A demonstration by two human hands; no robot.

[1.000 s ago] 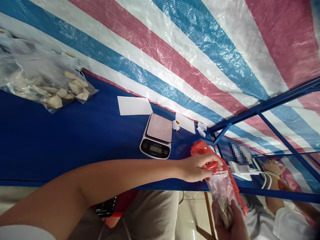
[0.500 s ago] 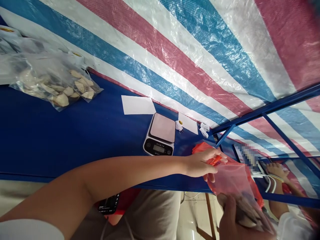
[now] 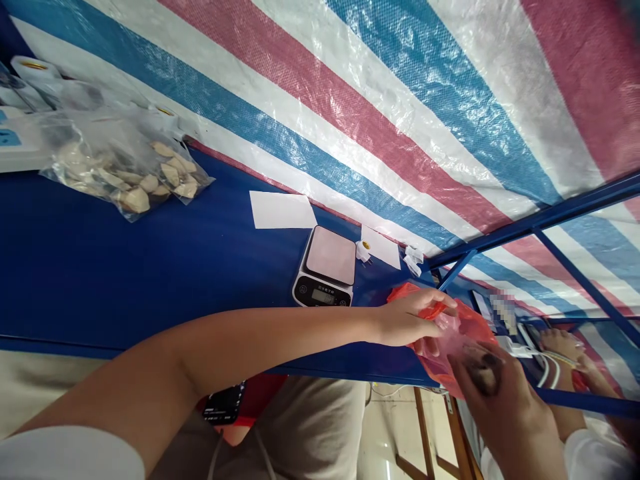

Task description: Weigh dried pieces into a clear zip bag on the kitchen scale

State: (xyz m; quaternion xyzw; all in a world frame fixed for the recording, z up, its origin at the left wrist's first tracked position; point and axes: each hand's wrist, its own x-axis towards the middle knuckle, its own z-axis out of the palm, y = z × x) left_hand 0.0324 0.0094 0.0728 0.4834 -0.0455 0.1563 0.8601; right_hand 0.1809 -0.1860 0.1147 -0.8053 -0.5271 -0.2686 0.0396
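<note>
My left hand (image 3: pixel 417 321) reaches across the table and is closed on a thin red plastic bag (image 3: pixel 475 327) over the right end of the table. A clear plastic bag (image 3: pixel 463 347) with dark and pale brown pieces in it is gripped by my right hand (image 3: pixel 515 407), against the front of the red bag. Whether the clear bag lies partly inside the red one, I cannot tell. Left of the red bag stands a kitchen scale (image 3: pixel 327 267) with nothing on its plate; its display is too blurred to read.
Another clear bag (image 3: pixel 135 170) of pale slices lies at the table's back left. Paper sheets (image 3: pixel 283 210) and a white plug (image 3: pixel 364 252) are near the scale. A blue metal frame (image 3: pixel 530 220) stands on the right, with another person's hand (image 3: pixel 563 343) beyond it. A phone (image 3: pixel 225 403) rests on my lap.
My right hand has moved up with the clear bag, closer to my left hand. My left hand keeps its hold on the red bag. The view has shifted slightly.
</note>
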